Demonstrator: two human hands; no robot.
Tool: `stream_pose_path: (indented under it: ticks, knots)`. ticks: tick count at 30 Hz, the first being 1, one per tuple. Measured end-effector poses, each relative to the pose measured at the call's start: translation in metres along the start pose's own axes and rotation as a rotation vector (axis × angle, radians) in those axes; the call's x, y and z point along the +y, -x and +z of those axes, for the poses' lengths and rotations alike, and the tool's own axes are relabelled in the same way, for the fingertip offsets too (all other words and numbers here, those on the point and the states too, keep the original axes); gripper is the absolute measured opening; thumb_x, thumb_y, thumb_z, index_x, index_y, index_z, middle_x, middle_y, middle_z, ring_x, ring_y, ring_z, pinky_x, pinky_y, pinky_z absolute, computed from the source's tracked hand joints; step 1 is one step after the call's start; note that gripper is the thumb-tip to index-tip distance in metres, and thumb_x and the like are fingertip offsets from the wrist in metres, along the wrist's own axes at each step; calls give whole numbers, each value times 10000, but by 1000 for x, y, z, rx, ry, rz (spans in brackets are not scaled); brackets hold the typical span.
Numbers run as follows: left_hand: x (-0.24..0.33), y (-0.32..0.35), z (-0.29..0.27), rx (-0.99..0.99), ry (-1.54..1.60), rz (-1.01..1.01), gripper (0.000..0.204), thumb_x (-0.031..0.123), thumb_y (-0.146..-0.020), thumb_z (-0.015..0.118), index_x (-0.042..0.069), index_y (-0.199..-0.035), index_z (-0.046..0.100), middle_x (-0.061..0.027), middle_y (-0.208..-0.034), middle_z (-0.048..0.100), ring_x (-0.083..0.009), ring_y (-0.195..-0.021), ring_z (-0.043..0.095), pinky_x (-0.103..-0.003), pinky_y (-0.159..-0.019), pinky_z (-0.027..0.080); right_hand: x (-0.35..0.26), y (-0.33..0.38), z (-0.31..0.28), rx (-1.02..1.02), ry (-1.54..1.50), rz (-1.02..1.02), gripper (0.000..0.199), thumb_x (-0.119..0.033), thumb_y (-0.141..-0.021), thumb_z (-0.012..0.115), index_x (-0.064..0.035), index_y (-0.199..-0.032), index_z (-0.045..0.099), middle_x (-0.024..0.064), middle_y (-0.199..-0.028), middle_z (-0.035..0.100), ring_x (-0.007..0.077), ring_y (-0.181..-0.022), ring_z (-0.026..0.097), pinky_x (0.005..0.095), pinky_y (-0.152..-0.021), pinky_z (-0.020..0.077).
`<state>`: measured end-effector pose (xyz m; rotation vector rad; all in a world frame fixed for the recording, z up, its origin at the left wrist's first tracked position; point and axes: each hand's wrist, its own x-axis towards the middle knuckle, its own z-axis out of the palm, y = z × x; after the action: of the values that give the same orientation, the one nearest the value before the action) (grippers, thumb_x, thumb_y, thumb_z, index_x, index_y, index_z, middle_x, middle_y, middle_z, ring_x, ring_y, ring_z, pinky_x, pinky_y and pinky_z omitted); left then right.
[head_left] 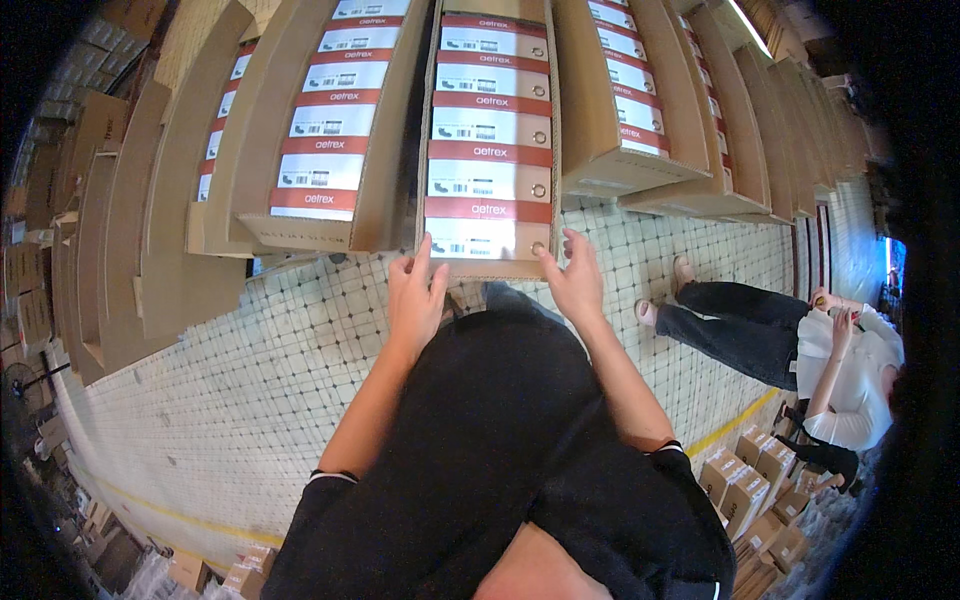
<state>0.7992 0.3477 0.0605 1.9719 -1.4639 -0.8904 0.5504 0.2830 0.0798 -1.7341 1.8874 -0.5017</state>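
Observation:
A long open brown carton (498, 269) reaches toward me, filled with a row of white-and-red shoeboxes. At its near end, the closest shoebox (480, 240) has a white label side with a ring-edged finger hole at the right. My left hand (415, 295) is at the carton's near left corner, fingers apart, index finger along the edge. Across from it, my right hand (577, 285) has its thumb at the near right corner, with the index finger raised and spread from the thumb. Neither hand is closed around anything.
Similar filled cartons flank this one, including a left carton (290, 236) and a right carton (640, 175). Tiled floor (260, 370) lies below. A person (850, 350) in a white top stands at right. Small brown boxes (745, 490) are stacked at lower right.

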Motion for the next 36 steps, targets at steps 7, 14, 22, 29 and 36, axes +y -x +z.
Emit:
stream_pose_path:
  ticks: [7, 14, 22, 29, 36]
  knots:
    - [2, -1, -2, -32, 88, -26, 641, 349, -999, 553, 105, -1546, 327, -306, -1405, 429, -433, -1280, 481, -438, -1046, 417, 5, -11, -2, -262, -50, 247, 580, -452, -992, 447, -73, -1431, 441, 302, -1175, 639, 483, -1125, 593, 504, -976, 461]
    - [4, -2, -11, -91, 104, -54, 682, 393, -997, 550, 103, -1558, 292, -253, -1447, 437, -395, -1334, 461, -433, -1073, 399, 12, -6, -6, -235, -25, 251, 563, -437, -1042, 355, -64, -1460, 421, 295, -1151, 653, 490, -1120, 591, 509, -980, 453]
    - [5, -1, -14, -117, 78, -56, 685, 354, -1005, 559, 110, -1571, 261, -230, -1432, 456, -362, -1331, 467, -404, -1094, 375, 11, -7, -3, -265, 92, 235, 572, -435, -1044, 339, -88, -1495, 386, 319, -1091, 660, 490, -1054, 618, 532, -937, 471]
    - [8, -1, -18, -158, 45, -104, 720, 403, -992, 566, 161, -1583, 234, -221, -1456, 439, -368, -1347, 455, -418, -1093, 376, 9, -8, -3, -238, 143, 205, 559, -436, -1043, 343, -105, -1490, 400, 308, -1041, 675, 484, -1001, 636, 543, -903, 480]
    - [7, -3, -22, -171, 68, -75, 714, 387, -979, 600, 151, -1571, 279, -217, -1405, 486, -359, -1319, 480, -422, -1072, 394, 6, -4, -3, -191, 144, 180, 537, -437, -1039, 346, -143, -1482, 419, 299, -1061, 673, 483, -1014, 632, 550, -893, 483]
